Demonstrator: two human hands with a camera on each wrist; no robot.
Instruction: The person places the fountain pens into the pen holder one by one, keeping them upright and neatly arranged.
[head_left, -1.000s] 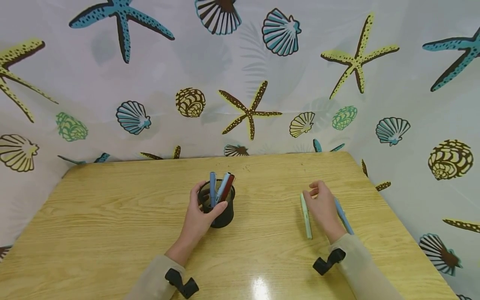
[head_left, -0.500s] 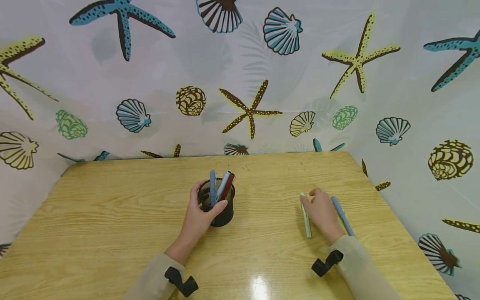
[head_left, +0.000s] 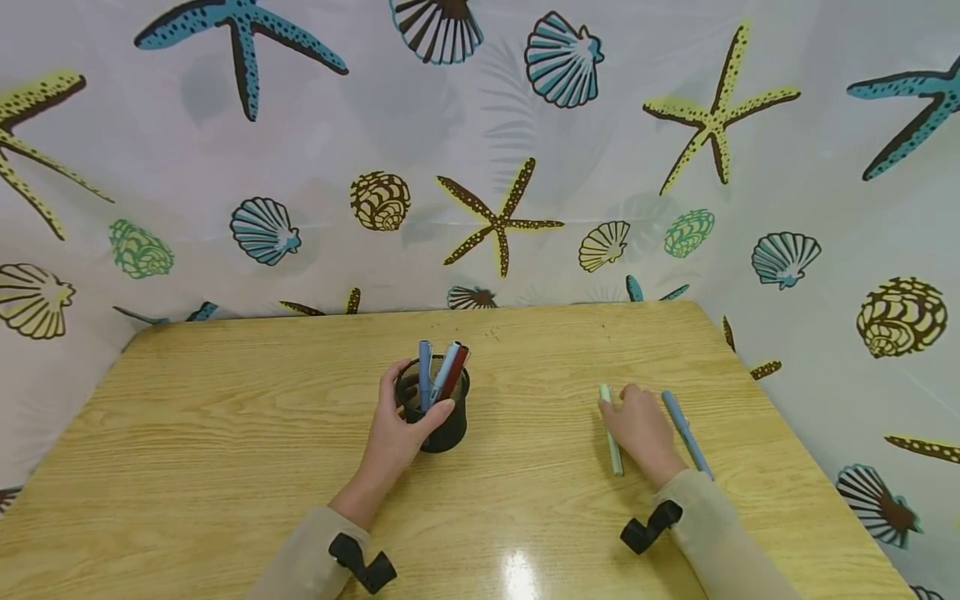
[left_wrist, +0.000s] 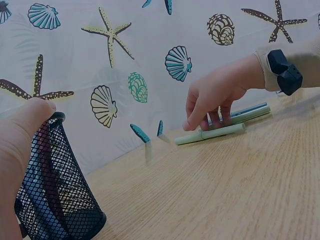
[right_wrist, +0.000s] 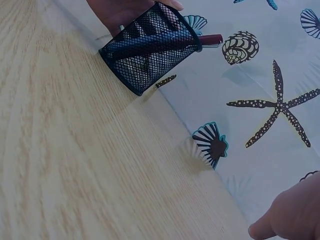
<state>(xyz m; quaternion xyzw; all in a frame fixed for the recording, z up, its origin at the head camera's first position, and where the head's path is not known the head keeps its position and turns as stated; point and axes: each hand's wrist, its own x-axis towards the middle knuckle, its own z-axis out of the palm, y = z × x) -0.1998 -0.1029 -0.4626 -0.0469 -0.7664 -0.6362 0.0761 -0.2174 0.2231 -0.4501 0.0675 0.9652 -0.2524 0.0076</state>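
My left hand grips a black mesh pen holder, thumb on its near side and fingers around the far side. Inside lean a blue pen, a light blue pen and a dark red pen. On the right, my right hand hovers low with bent fingers reaching down over a light green pen. Its thumb looks slightly above that pen in the left wrist view. A second green pen lies behind, hidden by the hand in the head view. To its right lies a blue pen.
The wooden table reaches back to a white curtain printed with shells and starfish. The curtain also runs along the table's right edge. Each sleeve carries a black wrist mount.
My right hand has drawn slightly nearer and lower over the light green pen, its fingers coming down. The left hand and the pen holder stay in place.
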